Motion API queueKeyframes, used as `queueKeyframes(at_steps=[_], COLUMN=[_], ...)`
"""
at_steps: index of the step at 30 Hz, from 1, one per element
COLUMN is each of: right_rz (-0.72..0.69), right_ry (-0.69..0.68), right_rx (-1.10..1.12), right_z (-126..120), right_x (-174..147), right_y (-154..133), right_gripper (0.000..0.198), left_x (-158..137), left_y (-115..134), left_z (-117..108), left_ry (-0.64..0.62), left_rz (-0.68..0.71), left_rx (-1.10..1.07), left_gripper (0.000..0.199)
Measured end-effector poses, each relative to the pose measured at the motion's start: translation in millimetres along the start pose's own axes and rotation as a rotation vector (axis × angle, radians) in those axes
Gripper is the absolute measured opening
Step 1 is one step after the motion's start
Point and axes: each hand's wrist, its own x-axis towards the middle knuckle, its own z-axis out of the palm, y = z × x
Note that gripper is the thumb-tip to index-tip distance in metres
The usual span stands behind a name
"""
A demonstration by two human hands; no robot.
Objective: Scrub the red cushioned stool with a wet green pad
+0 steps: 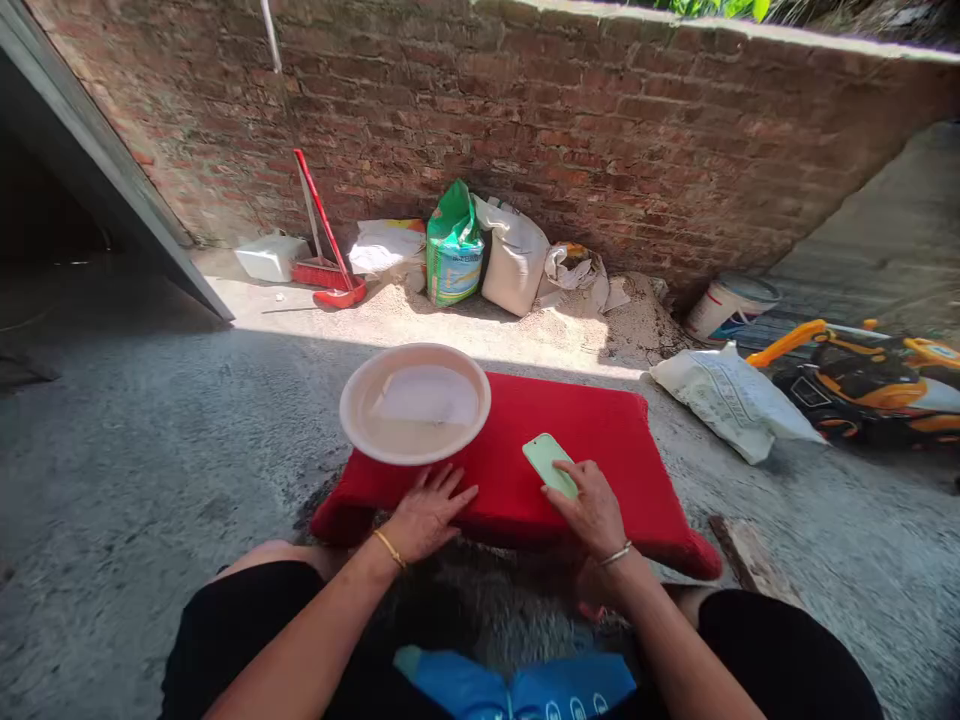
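Observation:
A red cloth (570, 410) covers a low bench or table in front of my knees. My left hand (429, 512) lies on its near edge, fingers spread flat, just below the basin. On the cloth to the right, my right hand (589, 505) grips a pale green scrub brush (547, 458) by its near end, thumb and fingers on either side. The brush is a flat, rounded oblong with a small dark hole at its far end; its underside is hidden. A pale pink basin (352, 425) of water stands at the cloth's left end.
Against the brick wall (600, 150) stand a green-and-blue sack (455, 260), a white sack (514, 262), a red broom and dustpan (341, 293), and a bucket (731, 305). To the right lie another sack (731, 395) and an orange-and-black machine (870, 380). A wood piece (750, 560) lies near my right knee.

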Motion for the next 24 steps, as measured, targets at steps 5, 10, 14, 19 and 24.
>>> queueKeyframes(at_steps=[5, 10, 14, 19, 24], right_rz=[-0.247, -0.274, 0.118, 0.380, 0.364], right_ry=[-0.130, -0.208, -0.197, -0.091, -0.187], right_rx=[-0.061, -0.196, -0.216, 0.043, 0.220], right_z=[39.4, 45.7, 26.9, 35.8, 72.1], right_x=[-3.3, 4.6, 19.2, 42.3, 49.1], right_y=[-84.9, -89.2, -55.5, -56.1, -93.0], right_gripper=[0.039, 0.038, 0.038, 0.046, 0.049], left_x=[-25.6, -32.8, -35.3, -35.3, -31.7], left_y=[-17.2, -25.2, -27.4, -29.9, -29.8], left_z=[-29.7, -44.3, -56.1, -69.4, -71.1], left_ry=[-0.071, -0.115, -0.155, -0.131, -0.155], left_rz=[-0.126, -0.165, -0.215, -0.254, -0.242], left_rx=[0.004, -0.008, -0.021, -0.031, -0.076], left_gripper=[0.033, 0.024, 0.023, 0.023, 0.023])
